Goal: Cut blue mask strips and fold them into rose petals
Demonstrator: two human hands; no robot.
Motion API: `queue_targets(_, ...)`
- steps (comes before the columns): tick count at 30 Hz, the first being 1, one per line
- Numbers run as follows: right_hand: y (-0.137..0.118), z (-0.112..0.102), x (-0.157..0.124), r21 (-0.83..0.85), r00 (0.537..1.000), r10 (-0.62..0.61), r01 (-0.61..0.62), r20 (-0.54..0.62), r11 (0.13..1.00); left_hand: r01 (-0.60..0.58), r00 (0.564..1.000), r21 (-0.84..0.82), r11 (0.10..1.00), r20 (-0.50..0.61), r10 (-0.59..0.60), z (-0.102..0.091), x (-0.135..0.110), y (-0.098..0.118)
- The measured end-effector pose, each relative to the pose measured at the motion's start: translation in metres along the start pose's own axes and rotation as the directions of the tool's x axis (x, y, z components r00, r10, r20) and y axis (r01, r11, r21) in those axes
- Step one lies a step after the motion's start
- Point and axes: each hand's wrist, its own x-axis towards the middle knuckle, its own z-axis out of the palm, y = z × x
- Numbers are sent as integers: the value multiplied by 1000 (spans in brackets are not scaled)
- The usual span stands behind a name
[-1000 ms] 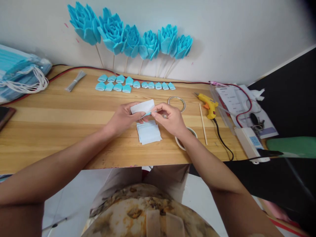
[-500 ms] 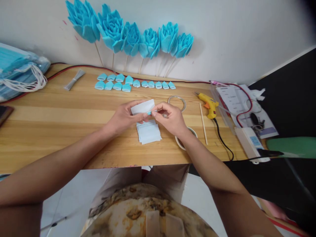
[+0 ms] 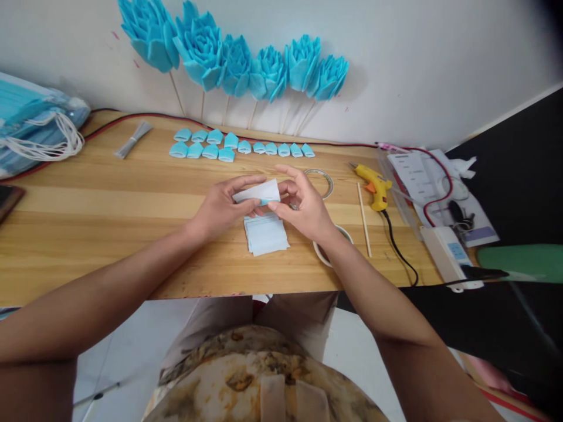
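Note:
Between my hands, above the desk, is a white fabric piece with a folded blue strip along its lower edge. My left hand pinches its left part, thumb in front on the fold and fingers behind. My right hand has its thumb on the right end of the fold; the index finger is lifted, and the other fingers curl partly out of sight behind the fabric. Just below lies a stack of pale fabric rectangles. A tape roll sits partly under my right wrist, another ring of tape beyond it.
Folded blue petals lie in rows behind my hands. Blue fabric flowers on sticks lean against the wall. To the right are a wooden stick, a yellow glue gun and a power strip. Bagged masks and wire ties lie left.
My right hand has loosened its pinch: the index finger has lifted and the fingers have spread. The fabric's upper edge has tipped, and the fold shows along more of its lower edge.

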Motion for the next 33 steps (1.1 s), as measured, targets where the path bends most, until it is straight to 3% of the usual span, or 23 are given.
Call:
queue_targets(6, 0, -1, -1, -90, 1000, 19, -19, 0, 996, -72, 997, 78, 994, 0, 72, 2, -1, -1)
queue_targets(10, 2, -2, -1, -113, 999, 18, -22, -40, 993, -77, 995, 70, 995, -57, 81, 0, 0, 0)
queue_targets(18, 15, -1, 1, -103, 999, -14, 10, -32, 995, -156, 984, -221, 963, -120, 132, -4, 10, -13)
queue_targets(21, 13, 1, 4, -103, 998, -48, 43, -47, 994, -121, 991, -409, 904, -102, 87, -3, 10, -9)
queue_targets(24, 7, 4, 7, -115, 994, -77, 68, -72, 991, -8, 1000, -544, 839, 16, 20, 0, 7, -2)
queue_targets(27, 0, 9, 8, -150, 993, -90, 79, -71, 985, 76, 995, -514, 854, 89, -35, 1, 5, -4)
queue_targets(30, -6, 9, 6, -231, 993, -109, 94, -53, 968, 73, 997, -427, 901, 21, -71, 0, 5, -9)
queue_targets(33, -16, -2, 6, -306, 986, -165, 159, 5, 939, 68, 996, -443, 894, -25, -89, -3, 6, -10)
